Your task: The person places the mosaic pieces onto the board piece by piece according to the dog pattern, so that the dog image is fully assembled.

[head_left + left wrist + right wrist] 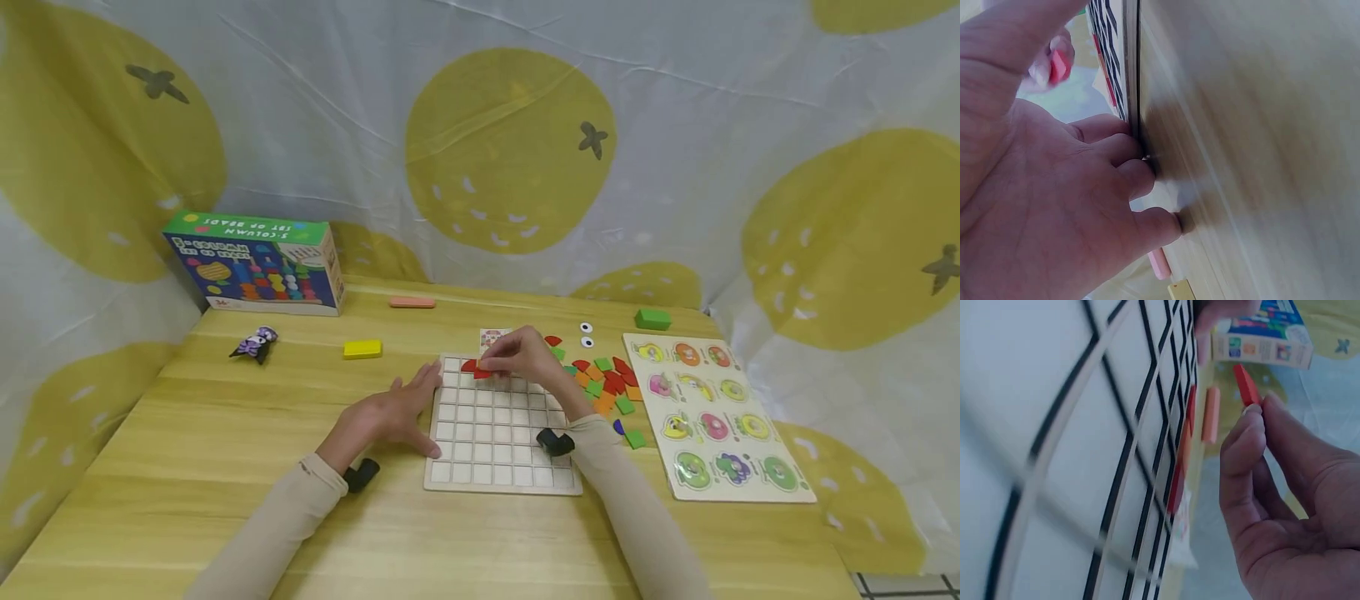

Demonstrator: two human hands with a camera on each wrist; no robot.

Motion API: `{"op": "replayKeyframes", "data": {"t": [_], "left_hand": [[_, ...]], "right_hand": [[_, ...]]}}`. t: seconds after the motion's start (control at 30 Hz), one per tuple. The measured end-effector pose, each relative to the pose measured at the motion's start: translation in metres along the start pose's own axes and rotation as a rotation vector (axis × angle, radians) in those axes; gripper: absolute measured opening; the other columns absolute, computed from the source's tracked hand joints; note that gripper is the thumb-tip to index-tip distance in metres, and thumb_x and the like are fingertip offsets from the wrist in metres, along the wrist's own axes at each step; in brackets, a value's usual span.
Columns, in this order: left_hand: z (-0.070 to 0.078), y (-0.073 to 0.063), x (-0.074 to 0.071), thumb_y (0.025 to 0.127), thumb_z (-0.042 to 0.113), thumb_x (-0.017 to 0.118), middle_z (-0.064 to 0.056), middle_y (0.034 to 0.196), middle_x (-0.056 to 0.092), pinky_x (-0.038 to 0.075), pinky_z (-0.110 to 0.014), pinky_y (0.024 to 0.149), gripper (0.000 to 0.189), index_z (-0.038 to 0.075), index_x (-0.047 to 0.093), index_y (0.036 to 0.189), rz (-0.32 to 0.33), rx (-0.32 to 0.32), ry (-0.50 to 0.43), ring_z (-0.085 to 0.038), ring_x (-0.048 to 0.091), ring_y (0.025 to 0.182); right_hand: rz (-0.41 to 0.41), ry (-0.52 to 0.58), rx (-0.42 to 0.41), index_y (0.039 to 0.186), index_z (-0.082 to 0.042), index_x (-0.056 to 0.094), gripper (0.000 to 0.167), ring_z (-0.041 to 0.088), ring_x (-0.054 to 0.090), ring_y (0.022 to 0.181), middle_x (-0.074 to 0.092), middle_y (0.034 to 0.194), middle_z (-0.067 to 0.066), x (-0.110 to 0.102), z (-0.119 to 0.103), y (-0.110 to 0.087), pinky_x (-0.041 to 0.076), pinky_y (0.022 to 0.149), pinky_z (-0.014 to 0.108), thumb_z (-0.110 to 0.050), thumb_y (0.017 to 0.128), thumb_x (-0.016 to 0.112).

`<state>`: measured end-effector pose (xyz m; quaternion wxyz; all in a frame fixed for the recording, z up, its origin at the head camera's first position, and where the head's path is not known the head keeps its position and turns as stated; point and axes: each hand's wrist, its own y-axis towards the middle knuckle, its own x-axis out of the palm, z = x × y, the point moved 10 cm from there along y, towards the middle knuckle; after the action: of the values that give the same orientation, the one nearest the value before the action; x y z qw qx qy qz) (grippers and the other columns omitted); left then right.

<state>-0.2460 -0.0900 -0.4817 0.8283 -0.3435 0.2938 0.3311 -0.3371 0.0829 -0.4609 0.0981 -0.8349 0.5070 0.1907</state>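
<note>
A square board with a white grid (pixel 472 433) lies on the table. My right hand (pixel 521 354) is over its far edge, pinching a red piece (pixel 1247 386) between thumb and fingertips, held a little apart from the board in the right wrist view. In that view, red and orange pieces (pixel 1183 447) lie in a row along the far grid cells. My left hand (pixel 390 417) is spread at the board's left side, its fingers and thumb touching the edge. A small patterned card (pixel 491 337) lies just beyond the board, partly hidden by my right hand.
Loose red, orange and green pieces (pixel 611 383) lie right of the board, beside a fruit puzzle board (pixel 720 417). A yellow block (pixel 363 349), a pink bar (pixel 412 302), a green block (pixel 652 319), a small purple figure (pixel 256 344) and a bead-set box (pixel 258 267) stand around.
</note>
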Motion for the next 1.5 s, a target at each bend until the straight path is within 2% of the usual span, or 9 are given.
{"op": "replayKeyframes", "data": {"t": [0.13, 0.37, 0.63, 1.03, 1.3, 1.4, 1.5], "left_hand": [[0.001, 0.002, 0.0, 0.084, 0.037, 0.095, -0.019, 0.181, 0.009, 0.007, -0.067, 0.13, 0.138, -0.001, -0.006, 0.171, -0.002, -0.001, 0.016, -0.043, 0.0, 0.166], [-0.001, 0.001, 0.0, 0.084, 0.039, 0.095, -0.021, 0.181, 0.001, 0.01, -0.07, 0.129, 0.137, 0.0, -0.004, 0.172, -0.004, -0.023, 0.027, -0.051, 0.004, 0.164], [0.0, 0.001, 0.001, 0.084, 0.039, 0.095, -0.021, 0.181, 0.0, 0.008, -0.069, 0.129, 0.137, 0.001, -0.004, 0.172, -0.007, -0.022, 0.026, -0.048, 0.004, 0.165], [-0.002, 0.003, 0.002, 0.083, 0.039, 0.095, -0.021, 0.181, -0.004, 0.008, -0.068, 0.13, 0.137, 0.001, -0.002, 0.172, -0.006, -0.022, 0.025, -0.047, 0.004, 0.165], [-0.002, 0.001, 0.001, 0.083, 0.039, 0.095, -0.022, 0.18, -0.002, 0.01, -0.071, 0.129, 0.138, 0.001, -0.003, 0.172, 0.0, -0.026, 0.019, -0.053, 0.005, 0.163], [-0.001, 0.001, 0.001, 0.083, 0.038, 0.095, -0.021, 0.18, -0.003, 0.007, -0.07, 0.129, 0.138, 0.001, -0.003, 0.172, -0.002, -0.019, 0.013, -0.048, 0.003, 0.165], [0.0, 0.002, 0.002, 0.083, 0.038, 0.095, -0.02, 0.181, -0.003, 0.005, -0.069, 0.13, 0.137, 0.001, -0.002, 0.172, -0.005, -0.019, 0.01, -0.045, 0.001, 0.166]], "right_hand": [[0.008, -0.029, -0.002, 0.094, -0.003, 0.086, 0.005, 0.02, 0.074, 0.067, 0.081, 0.084, 0.006, 0.015, -0.006, 0.008, 0.061, 0.063, 0.028, -0.008, 0.092, 0.087], [-0.014, -0.111, 0.033, 0.093, -0.003, 0.086, 0.004, 0.018, 0.073, 0.064, 0.08, 0.081, 0.005, 0.037, -0.012, 0.015, 0.057, 0.058, 0.026, -0.007, 0.094, 0.085], [-0.012, -0.236, -0.023, 0.089, -0.004, 0.086, 0.004, 0.005, 0.066, 0.067, 0.081, 0.082, 0.005, 0.047, -0.018, 0.021, 0.052, 0.062, 0.02, -0.006, 0.092, 0.087], [0.016, -0.332, -0.015, 0.085, -0.006, 0.087, 0.005, 0.005, 0.067, 0.077, 0.082, 0.085, 0.005, 0.049, -0.021, 0.025, 0.054, 0.069, 0.02, -0.003, 0.088, 0.089], [-0.02, -0.327, -0.031, 0.088, -0.003, 0.086, 0.004, 0.004, 0.068, 0.073, 0.082, 0.085, 0.005, 0.052, -0.025, 0.024, 0.057, 0.068, 0.02, -0.001, 0.087, 0.089], [-0.029, -0.321, -0.05, 0.091, -0.001, 0.086, 0.003, 0.005, 0.069, 0.075, 0.082, 0.087, 0.006, 0.047, -0.028, 0.021, 0.057, 0.069, 0.021, -0.003, 0.09, 0.088], [-0.004, -0.316, -0.076, 0.096, -0.004, 0.086, 0.004, 0.007, 0.07, 0.078, 0.082, 0.091, 0.005, 0.032, -0.028, 0.015, 0.057, 0.072, 0.022, -0.006, 0.092, 0.086]]}}
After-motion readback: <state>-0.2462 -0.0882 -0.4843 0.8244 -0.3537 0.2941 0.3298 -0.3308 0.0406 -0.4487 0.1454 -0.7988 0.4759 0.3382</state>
